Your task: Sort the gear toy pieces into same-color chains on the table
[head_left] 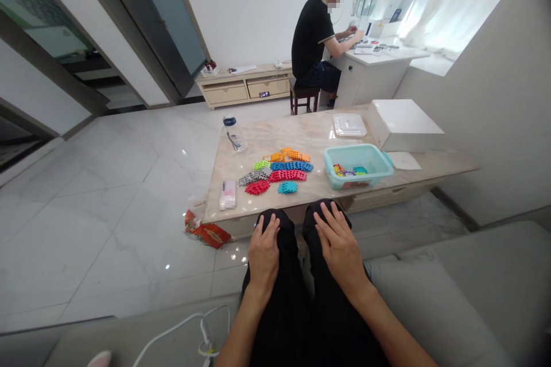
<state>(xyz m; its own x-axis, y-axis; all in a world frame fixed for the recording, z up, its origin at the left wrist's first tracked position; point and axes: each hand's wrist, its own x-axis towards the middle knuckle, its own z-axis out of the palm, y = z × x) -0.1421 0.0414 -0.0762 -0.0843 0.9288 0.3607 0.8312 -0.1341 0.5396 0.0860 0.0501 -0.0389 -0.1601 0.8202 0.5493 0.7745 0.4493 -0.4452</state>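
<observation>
I sit on a grey sofa in black trousers. My left hand (263, 251) lies flat on my left knee, fingers stretched out, holding nothing. My right hand (338, 243) rests flat on my right knee, fingers spread, also holding nothing. Ahead of my knees stands a low marble table (310, 137). On it lie several colourful toothed plastic pieces (279, 171) in orange, blue, red, green, grey and teal. A teal plastic basket (357, 165) to their right holds a few small coloured pieces.
A water bottle (233, 133), a phone (228, 194), a clear lid (349, 125) and a white box (404, 124) are on the table. A snack bag (205, 231) lies on the floor. Another person (316, 40) sits at a white desk far behind. A white cable (189, 327) runs beside me.
</observation>
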